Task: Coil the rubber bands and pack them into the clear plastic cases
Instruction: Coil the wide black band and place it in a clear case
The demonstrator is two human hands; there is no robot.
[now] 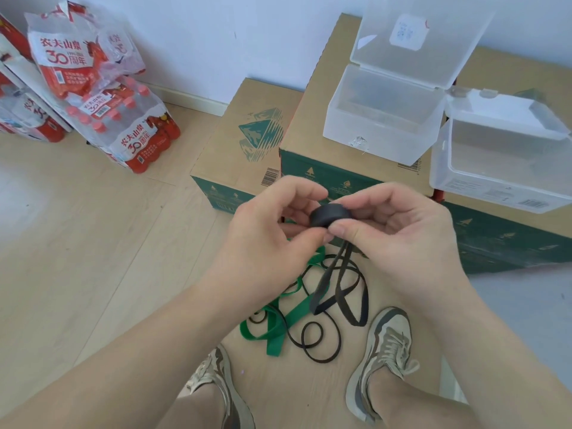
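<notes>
Progress: black band (329, 214) partly coiled, its tail hanging loose; green bands (278, 323) and thin black bands (312, 339) lie uncoiled on the floor; nothing packed yet.
Hands: left hand (272, 218) and right hand (399, 224) together, both pinching the coil in mid-air.
Containers: upright-lidded case (377, 144) and neighbouring case (464, 181) on cardboard boxes (312, 119), both open, apparently empty.

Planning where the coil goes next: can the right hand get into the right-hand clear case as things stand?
Probably yes: the clear case stands open, lid folded back, nothing between it and the right hand, though that hand is busy pinching the black rubber band coil.
</notes>
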